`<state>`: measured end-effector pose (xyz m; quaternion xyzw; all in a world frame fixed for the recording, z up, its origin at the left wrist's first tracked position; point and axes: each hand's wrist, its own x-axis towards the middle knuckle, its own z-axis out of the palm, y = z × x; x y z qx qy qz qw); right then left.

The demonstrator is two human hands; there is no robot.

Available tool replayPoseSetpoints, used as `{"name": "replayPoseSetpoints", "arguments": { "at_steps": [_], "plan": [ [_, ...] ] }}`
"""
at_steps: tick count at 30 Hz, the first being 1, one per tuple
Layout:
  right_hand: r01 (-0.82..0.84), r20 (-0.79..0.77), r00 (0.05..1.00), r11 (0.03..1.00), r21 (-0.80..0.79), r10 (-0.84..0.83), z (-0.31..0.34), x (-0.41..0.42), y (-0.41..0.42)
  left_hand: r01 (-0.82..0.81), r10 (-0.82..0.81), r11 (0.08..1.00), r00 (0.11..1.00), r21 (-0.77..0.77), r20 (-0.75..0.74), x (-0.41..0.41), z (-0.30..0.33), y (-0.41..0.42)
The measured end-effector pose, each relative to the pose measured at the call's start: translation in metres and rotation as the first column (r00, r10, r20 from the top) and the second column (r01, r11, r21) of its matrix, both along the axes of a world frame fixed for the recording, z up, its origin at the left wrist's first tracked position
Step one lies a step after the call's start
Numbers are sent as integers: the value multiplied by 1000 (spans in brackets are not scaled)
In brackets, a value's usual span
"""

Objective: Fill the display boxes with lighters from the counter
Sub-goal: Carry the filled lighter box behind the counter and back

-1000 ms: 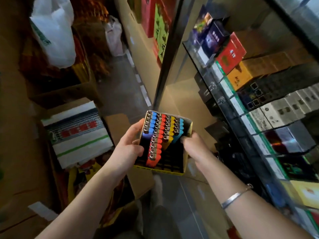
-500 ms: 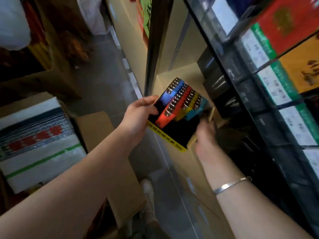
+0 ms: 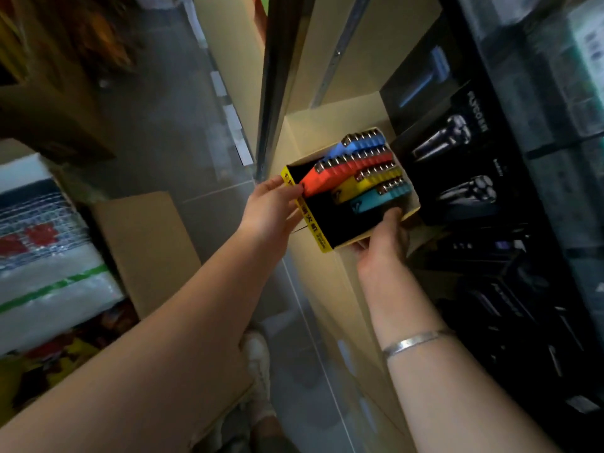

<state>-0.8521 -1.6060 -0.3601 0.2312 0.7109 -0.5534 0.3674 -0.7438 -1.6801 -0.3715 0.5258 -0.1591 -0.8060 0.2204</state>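
Observation:
A display box (image 3: pixel 318 232) with a black inside and a yellow printed rim is tilted on its side at the mouth of a pale shelf (image 3: pixel 330 125). It holds rows of blue, red, yellow and teal lighters (image 3: pixel 359 170) with metal tops, and about half of it is bare. My left hand (image 3: pixel 269 209) grips the box's near left rim, thumb on the yellow edge. My right hand (image 3: pixel 382 241) holds the lower right corner from beneath, thumb inside the rim.
Black shaver boxes (image 3: pixel 457 165) stand right behind the display box on the same shelf, and more dark boxes fill the shelves below. A dark metal upright (image 3: pixel 277 76) edges the cabinet. A cardboard box (image 3: pixel 143 243) and a white wrapped package (image 3: pixel 42 256) sit at left on the floor.
Both hands have carried the display box away from my body and lower, into the shelf next to the shaver boxes, tilting it on its side. The view has swung down toward the lower shelves.

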Motion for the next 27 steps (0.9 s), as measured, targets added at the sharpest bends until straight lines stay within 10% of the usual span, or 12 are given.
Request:
{"name": "replayPoseSetpoints", "arguments": {
  "at_steps": [27],
  "plan": [
    [-195,-162,975,933,-304,151,3,-13,-46,430,-404,864,902,-261,151,-32,0,-36]
  ]
}}
